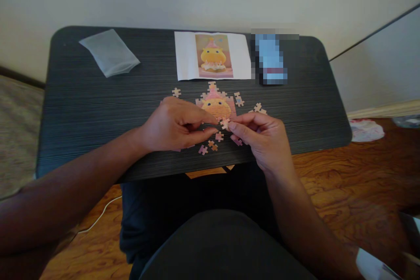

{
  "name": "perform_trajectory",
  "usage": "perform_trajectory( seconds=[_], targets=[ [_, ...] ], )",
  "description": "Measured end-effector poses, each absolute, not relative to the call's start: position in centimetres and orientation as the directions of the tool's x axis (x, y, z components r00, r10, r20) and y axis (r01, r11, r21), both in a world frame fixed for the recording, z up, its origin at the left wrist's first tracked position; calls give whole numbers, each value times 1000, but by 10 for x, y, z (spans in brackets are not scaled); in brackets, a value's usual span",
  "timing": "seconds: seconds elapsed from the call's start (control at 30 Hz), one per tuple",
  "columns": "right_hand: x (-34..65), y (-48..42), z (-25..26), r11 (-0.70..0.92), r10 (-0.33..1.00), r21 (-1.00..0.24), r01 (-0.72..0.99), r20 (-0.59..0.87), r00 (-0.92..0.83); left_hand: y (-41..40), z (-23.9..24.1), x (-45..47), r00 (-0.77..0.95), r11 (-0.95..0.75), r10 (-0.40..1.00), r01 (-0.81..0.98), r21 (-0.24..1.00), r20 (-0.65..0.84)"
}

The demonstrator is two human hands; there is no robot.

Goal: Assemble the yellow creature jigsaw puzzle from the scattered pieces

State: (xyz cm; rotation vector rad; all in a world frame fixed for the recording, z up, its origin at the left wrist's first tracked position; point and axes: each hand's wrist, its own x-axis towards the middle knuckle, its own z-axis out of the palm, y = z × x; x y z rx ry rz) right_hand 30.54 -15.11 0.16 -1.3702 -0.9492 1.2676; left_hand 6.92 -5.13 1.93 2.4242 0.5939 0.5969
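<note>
A partly assembled jigsaw puzzle point(215, 104) showing a yellow creature with a pink hat lies on the dark table point(98, 109). My right hand point(262, 138) pinches a small puzzle piece point(225, 123) at the puzzle's lower edge. My left hand point(173, 124) rests beside it, fingers curled and pointing at the same piece, touching the puzzle's lower left. Several loose pieces lie around: one point(176, 92) at upper left, some point(210, 145) below the hands, others point(239, 99) to the right.
A printed reference picture point(213, 55) lies behind the puzzle. A clear plastic bag point(110, 52) sits at the far left. A blurred blue object point(271, 59) is at the far right. Wooden floor surrounds the table; a white cable point(98, 216) runs below.
</note>
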Motion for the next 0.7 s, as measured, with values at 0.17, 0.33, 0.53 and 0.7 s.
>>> perform_trajectory(
  seconds=[0.17, 0.33, 0.53, 0.7],
  targets=[
    [300, -153, 3, -163, 971, -986, -26, -165, 175, -54, 20, 69, 787, -735, 554, 311, 602, 271],
    [297, -153, 4, -158, 974, -987, -33, -162, 158, -54, 21, 68, 776, -718, 571, 313, 621, 269],
    [295, -153, 4, -179, 973, -984, -20, -180, 147, -54, 19, 70, 792, -715, 567, 339, 611, 225],
    [296, -155, 5, -177, 974, -983, -49, -182, 136, -53, 16, 69, 787, -717, 573, 346, 605, 229]
  ],
)
